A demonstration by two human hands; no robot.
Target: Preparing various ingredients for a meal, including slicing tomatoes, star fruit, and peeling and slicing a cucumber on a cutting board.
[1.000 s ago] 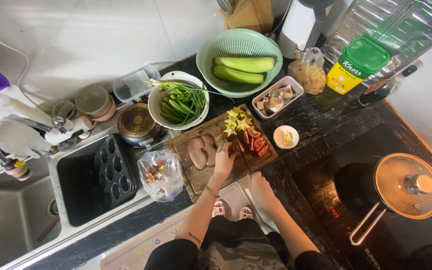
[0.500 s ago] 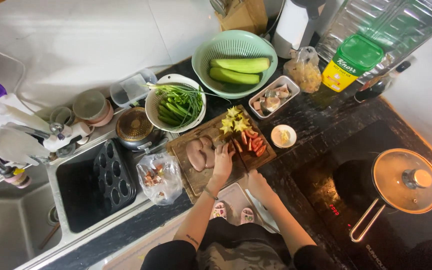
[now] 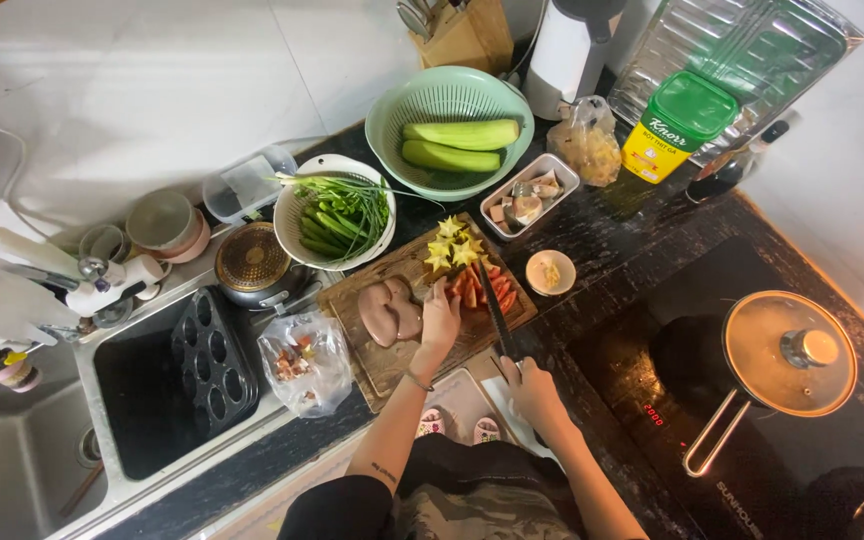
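Observation:
A wooden cutting board (image 3: 384,360) lies on the dark counter. On it are pale raw meat pieces (image 3: 390,310), yellow star fruit slices (image 3: 452,246) and red tomato slices (image 3: 472,288). My left hand (image 3: 439,322) rests on the board, fingertips on the tomato. My right hand (image 3: 530,388) grips the handle of a long dark knife (image 3: 493,310), whose blade lies across the tomato slices.
A white bowl of green stalks (image 3: 335,212), a green colander with two gourds (image 3: 449,132), a small tray of pieces (image 3: 529,194) and a small dish (image 3: 550,272) ring the board. A lidded pan (image 3: 787,355) sits on the cooktop at right; the sink (image 3: 142,390) at left.
My right hand has moved up from near my body and the knife now lies over the tomato. My left hand stays on the board.

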